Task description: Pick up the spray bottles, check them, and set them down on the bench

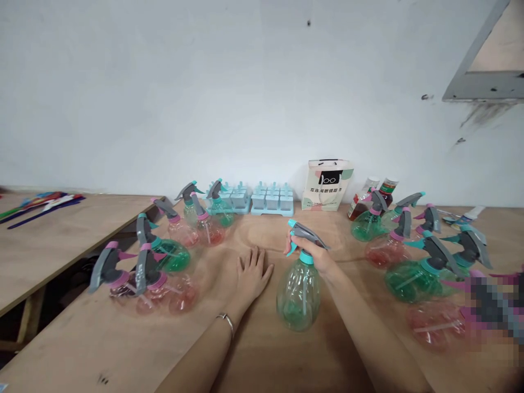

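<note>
1. The fingers of the right hand (pixel 316 253) are closed around the grey-and-turquoise plastic spray head (pixel 309 236) of a clear green, bulb-shaped plastic spray bottle (pixel 298 297)
2. This bottle, with a turquoise collar and a pale tube inside, is held roughly upright in front of the cream paper bag (pixel 327 191) printed with black spectacles; whether its base touches the table cannot be told
3. The left hand (pixel 252 277), nearer the person than the bag and to its left, lies palm down on the brown wooden tabletop (pixel 266 355), fingers straight and spread wide; a thin silvery bracelet (pixel 224 316) circles its wrist
4. Just left of the bag sit light blue plastic ice-lolly moulds (pixel 272 202) in gridded blocks
5. Farther left of the bag and closer to the person gather pink and green translucent spray bottles (pixel 175 255)
6. Right of the bag stand two dark red sauce bottles (pixel 388 188) with white caps, partly hidden
7. In front of these, right of the bag, is a second cluster of pink and green spray bottles (pixel 403 281), its nearest part blurred into blocks
</note>
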### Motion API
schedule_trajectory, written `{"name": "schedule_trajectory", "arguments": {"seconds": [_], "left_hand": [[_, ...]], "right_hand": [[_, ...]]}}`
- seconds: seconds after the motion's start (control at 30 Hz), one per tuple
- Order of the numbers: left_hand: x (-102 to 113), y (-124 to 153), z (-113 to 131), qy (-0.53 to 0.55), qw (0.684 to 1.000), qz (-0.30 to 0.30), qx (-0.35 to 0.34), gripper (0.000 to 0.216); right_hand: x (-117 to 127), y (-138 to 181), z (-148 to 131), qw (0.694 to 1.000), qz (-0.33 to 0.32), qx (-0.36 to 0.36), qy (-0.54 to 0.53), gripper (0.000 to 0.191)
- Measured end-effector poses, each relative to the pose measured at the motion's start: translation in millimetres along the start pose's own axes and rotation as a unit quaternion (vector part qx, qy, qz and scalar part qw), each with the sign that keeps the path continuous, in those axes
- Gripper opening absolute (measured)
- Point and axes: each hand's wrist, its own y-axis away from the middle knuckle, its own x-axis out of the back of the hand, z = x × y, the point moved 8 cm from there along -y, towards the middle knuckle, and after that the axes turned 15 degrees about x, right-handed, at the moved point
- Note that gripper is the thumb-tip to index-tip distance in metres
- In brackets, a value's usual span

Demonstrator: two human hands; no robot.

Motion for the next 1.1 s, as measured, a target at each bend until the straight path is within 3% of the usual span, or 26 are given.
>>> {"name": "schedule_trajectory", "arguments": {"seconds": [0.13, 0.37, 0.57, 0.8, 0.9, 1.0, 1.1], "left_hand": [[-0.9, 0.0, -0.7, 0.013, 1.0, 0.017, -0.011, 0.058], [-0.5, 0.1, -1.0, 0.015, 1.0, 0.007, -0.003, 0.06], [-2.3, 0.0, -1.2, 0.021, 0.999, 0.043, -0.025, 0.059], [-5.1, -1.5, -3.0, 0.022, 0.999, 0.03, -0.007, 0.059], [-5.9, -1.2, -2.1, 0.035, 0.999, 0.031, -0.004, 0.059], [5.2, 2.6, 2.1, 0.075, 0.994, 0.075, -0.018, 0.053], [43.5, 20.2, 1.9, 0.133, 0.969, 0.198, -0.069, 0.041]], "right_hand": [[-5.6, 0.2, -8.2, 0.999, -0.029, 0.025, -0.004, 0.027], [4.8, 2.4, -4.0, 0.999, 0.035, -0.001, 0.018, 0.039], [3.8, 4.4, -9.2, 0.999, -0.022, 0.017, 0.019, 0.027], [12.2, 3.7, -5.6, 0.998, 0.054, 0.006, 0.011, 0.036], [11.9, 2.9, -6.1, 0.999, 0.038, 0.018, 0.023, 0.031], [11.7, 2.9, -6.5, 0.999, 0.019, 0.031, 0.041, 0.027], [14.8, 3.6, -7.0, 0.998, 0.036, 0.03, 0.037, 0.03]]}}
